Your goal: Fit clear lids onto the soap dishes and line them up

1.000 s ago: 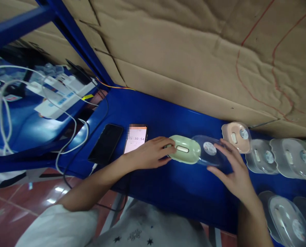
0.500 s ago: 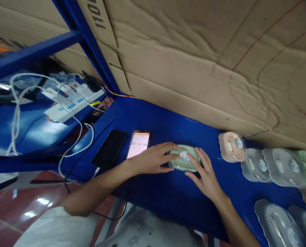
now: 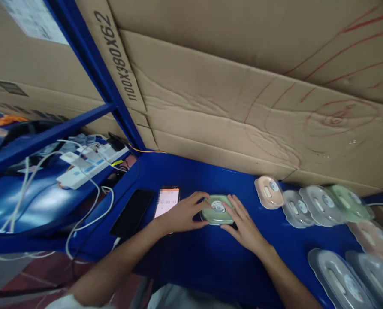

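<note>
A small green lidded box (image 3: 221, 218) with a clear cover and a round white label lies on the blue tabletop (image 3: 191, 266). My left hand (image 3: 187, 213) grips its left end, thumb at the near edge and fingers over the far edge. Around the right end is my right hand (image 3: 244, 223), its thumb low at the near side and its fingers reaching over the top beside the label. The fingertips hide parts of the rim. Just left of my left hand lies a phone with a lit screen (image 3: 168, 201) showing running digits.
Several similar boxes stand at the right, among them a peach box (image 3: 268, 193) and a grey box (image 3: 297, 210). A dark phone (image 3: 132, 212), white cables and a power strip (image 3: 91, 167) are at the left. A cardboard wall (image 3: 204, 98) rises behind.
The camera view has tilted up, so everything sits lower and more of the cardboard shows. Both hands stay around the green box, with the fingers a little closer in.
</note>
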`<action>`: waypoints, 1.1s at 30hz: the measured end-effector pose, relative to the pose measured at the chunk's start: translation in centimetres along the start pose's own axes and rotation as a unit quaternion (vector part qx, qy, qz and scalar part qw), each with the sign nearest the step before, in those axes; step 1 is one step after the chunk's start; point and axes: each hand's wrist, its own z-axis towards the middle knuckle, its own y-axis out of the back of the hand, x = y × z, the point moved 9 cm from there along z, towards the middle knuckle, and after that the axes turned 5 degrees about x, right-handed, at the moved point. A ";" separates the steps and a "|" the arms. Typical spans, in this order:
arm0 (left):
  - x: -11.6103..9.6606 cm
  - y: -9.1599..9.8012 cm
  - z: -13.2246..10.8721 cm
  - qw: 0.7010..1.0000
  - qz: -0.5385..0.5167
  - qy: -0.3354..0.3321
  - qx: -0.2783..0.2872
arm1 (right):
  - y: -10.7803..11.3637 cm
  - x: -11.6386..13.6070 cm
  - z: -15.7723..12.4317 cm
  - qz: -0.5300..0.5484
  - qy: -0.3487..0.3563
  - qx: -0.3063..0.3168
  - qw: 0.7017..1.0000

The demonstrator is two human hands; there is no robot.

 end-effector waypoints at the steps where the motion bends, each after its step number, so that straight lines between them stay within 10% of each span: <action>1: 0.2 0.0 -0.1 1.000 0.003 0.001 -0.001 | 0.0 -0.2 0.0 -0.004 -0.001 -0.004 1.000; 9: 2.8 1.2 -0.3 0.998 0.045 0.032 -0.030 | 3.0 -3.5 -0.9 -0.068 -0.081 -0.112 0.988; 19: 3.5 0.4 0.6 0.998 0.039 0.033 -0.035 | 7.5 -13.3 -5.4 -0.181 -0.338 -0.208 0.900; 33: 6.1 2.4 0.5 0.982 0.097 0.079 -0.139 | 4.1 -9.1 -2.0 -0.103 -0.165 -0.146 0.970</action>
